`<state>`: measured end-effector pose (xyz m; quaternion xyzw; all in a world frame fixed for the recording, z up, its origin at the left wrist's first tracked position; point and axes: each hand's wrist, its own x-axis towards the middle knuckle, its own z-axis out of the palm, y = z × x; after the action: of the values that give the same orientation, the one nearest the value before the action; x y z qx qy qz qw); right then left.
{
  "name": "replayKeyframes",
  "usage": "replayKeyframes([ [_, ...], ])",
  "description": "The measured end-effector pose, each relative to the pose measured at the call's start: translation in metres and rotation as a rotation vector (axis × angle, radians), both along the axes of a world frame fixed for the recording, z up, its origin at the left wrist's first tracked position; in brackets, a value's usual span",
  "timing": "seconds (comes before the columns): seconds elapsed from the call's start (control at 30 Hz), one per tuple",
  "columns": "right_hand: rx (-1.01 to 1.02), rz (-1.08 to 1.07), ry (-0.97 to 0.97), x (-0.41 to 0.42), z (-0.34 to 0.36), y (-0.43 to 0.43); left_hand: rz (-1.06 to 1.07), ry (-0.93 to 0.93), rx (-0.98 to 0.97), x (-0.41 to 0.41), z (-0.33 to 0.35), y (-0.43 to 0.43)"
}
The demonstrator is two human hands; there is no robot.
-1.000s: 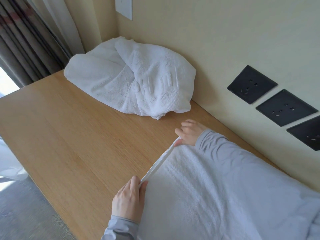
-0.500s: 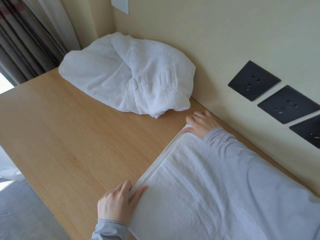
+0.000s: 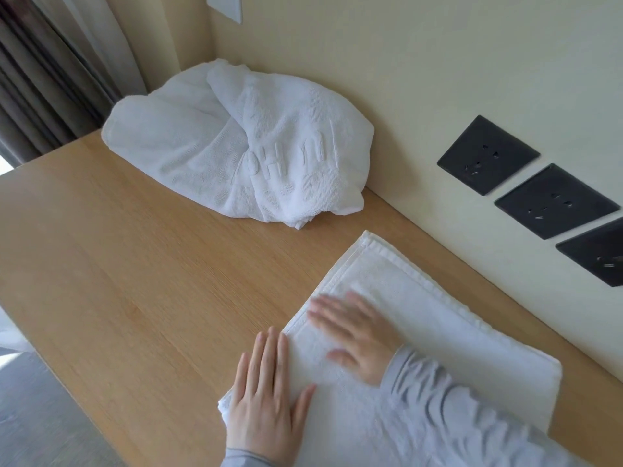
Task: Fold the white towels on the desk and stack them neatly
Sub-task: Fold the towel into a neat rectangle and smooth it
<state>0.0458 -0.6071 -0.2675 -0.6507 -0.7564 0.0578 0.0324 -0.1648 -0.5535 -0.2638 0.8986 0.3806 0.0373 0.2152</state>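
Head view looking down on the folded towel [image 3: 448,335], lying flat on the worktop [image 3: 141,284] close to the wall. Using that towel as the landmark throughout. Resting on its near-left corner: the left hand [image 3: 269,396], palm down, fingers [image 3: 266,352] straight and close together, clamped on nothing. Lying further in on its top layer: the right hand [image 3: 357,335], blurred by motion, fingers spread slightly and flat, gripping nothing either. Judging the step in hand to be smoothing and pressing the fold.

Doing it well probably meaning: keeping the left palm as an anchor at the corner, sweeping the right palm outward from the middle toward the hemmed edge, pushing air and ripples out rather than dragging the top layer off the lower one, then checking the two hems lining up before making another fold.

Beyond the towel's far corner, well apart and against the wall: the unfolded towel [image 3: 242,150], heaped loosely with raised lettering showing, not yet folded, so the task looking far from finished.

Carrying both: a light wood-grain worktop, smooth and bare to the left of the folded towel. Behind the folded towel: a cream wall with three black sockets [image 3: 487,155] set in a row. Past the heaped towel, in the corner: curtains [image 3: 50,79], and a pale wall plate [image 3: 224,6] above.
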Motion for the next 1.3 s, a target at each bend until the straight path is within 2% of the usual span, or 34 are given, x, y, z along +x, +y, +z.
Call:
replayKeyframes([
  [0.13, -0.119, -0.3, -0.121, 0.069, 0.01, 0.005, 0.022, 0.03, -0.018, -0.002, -0.007, -0.002],
  [0.23, -0.157, -0.63, -0.036, 0.097, 0.006, 0.004, 0.025, 0.039, 0.007, -0.001, -0.009, -0.003],
  [0.3, -0.183, -0.707, -0.1, 0.098, 0.006, 0.005, 0.032, 0.035, 0.045, 0.0, -0.009, -0.004],
  [0.37, -0.177, -0.655, -0.174, 0.084, 0.013, 0.004, 0.044, 0.038, 0.073, 0.002, -0.007, -0.005],
  [0.5, -0.072, -0.358, -0.044, 0.015, 0.031, -0.023, 0.085, 0.01, 0.131, 0.008, 0.002, -0.019],
  [0.57, -0.04, -0.193, -0.022, -0.02, 0.03, -0.051, 0.077, -0.005, 0.149, 0.013, 0.005, -0.045],
  [0.67, -0.084, -0.085, -0.095, -0.049, 0.02, -0.091, 0.066, 0.005, 0.106, 0.021, 0.004, -0.101],
  [0.77, -0.181, -0.066, -0.129, -0.042, 0.014, -0.117, 0.124, 0.042, 0.026, 0.019, 0.001, -0.135],
  [0.83, -0.241, -0.081, -0.192, -0.012, 0.015, -0.128, 0.144, 0.028, 0.044, 0.014, -0.004, -0.14],
  [0.97, -0.363, -0.33, -0.345, 0.079, 0.025, -0.15, 0.147, 0.018, 0.078, 0.011, -0.011, -0.141],
  [1.07, -0.453, -0.411, -0.369, 0.121, 0.025, -0.162, 0.172, 0.026, 0.081, 0.014, -0.01, -0.145],
  [1.2, -0.39, -0.506, -0.354, 0.114, 0.036, -0.161, 0.232, 0.033, 0.061, 0.021, 0.004, -0.156],
  [1.3, -0.238, -0.301, -0.225, 0.068, 0.047, -0.167, 0.242, 0.017, 0.044, 0.035, 0.012, -0.192],
])
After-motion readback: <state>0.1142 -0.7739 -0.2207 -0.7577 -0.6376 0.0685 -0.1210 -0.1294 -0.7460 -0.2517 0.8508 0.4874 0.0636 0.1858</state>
